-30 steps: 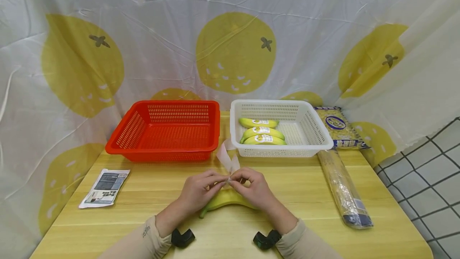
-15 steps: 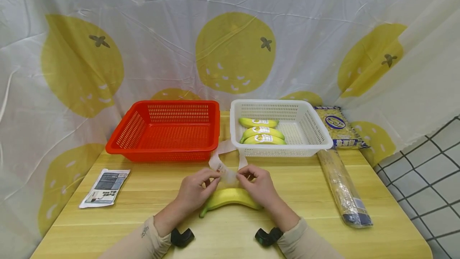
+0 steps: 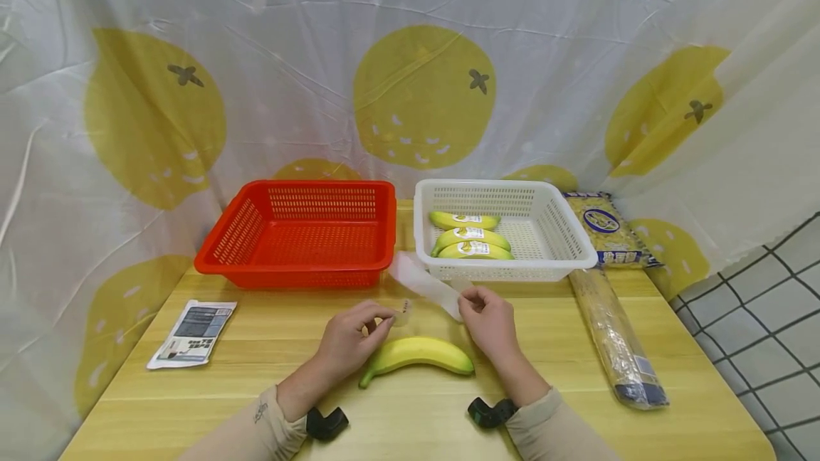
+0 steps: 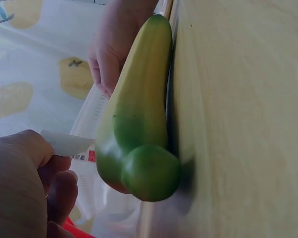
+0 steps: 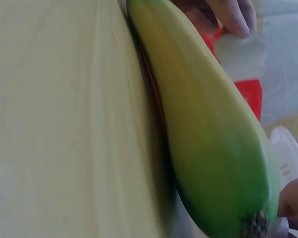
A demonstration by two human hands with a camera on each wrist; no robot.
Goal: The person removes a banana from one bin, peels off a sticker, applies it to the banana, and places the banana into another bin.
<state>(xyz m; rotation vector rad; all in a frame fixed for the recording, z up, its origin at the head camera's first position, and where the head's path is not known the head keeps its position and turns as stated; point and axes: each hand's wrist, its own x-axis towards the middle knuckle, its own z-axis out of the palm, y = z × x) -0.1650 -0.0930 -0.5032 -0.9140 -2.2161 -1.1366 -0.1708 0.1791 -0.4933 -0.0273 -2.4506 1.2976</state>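
A yellow banana with green ends [image 3: 419, 353] lies across the wooden table between my hands, its stem pointing left. My left hand [image 3: 351, 338] pinches a small, partly clear sticker [image 3: 403, 313] by its edge, just above the banana. In the left wrist view the sticker [image 4: 69, 144] sticks out from thumb and fingertips, partly hidden behind the banana [image 4: 139, 109]. On the other side, my right hand [image 3: 492, 324] pinches the end of a whitish backing strip [image 3: 423, 283], which trails back toward the baskets. The hands are apart, and neither is seen gripping the banana.
A red basket [image 3: 295, 277] stands behind on the left. The white basket [image 3: 506, 272] beside it holds three bananas with labels [image 3: 474, 250]. At the right lie a yellow packet [image 3: 605, 230] and a long clear-wrapped pack [image 3: 618, 340]. A flat white packet [image 3: 192, 333] lies at left.
My hands were together at the strip and have drawn apart. The sticker has come away in my left hand, while my right hand has moved right with the strip. The banana stays in place.
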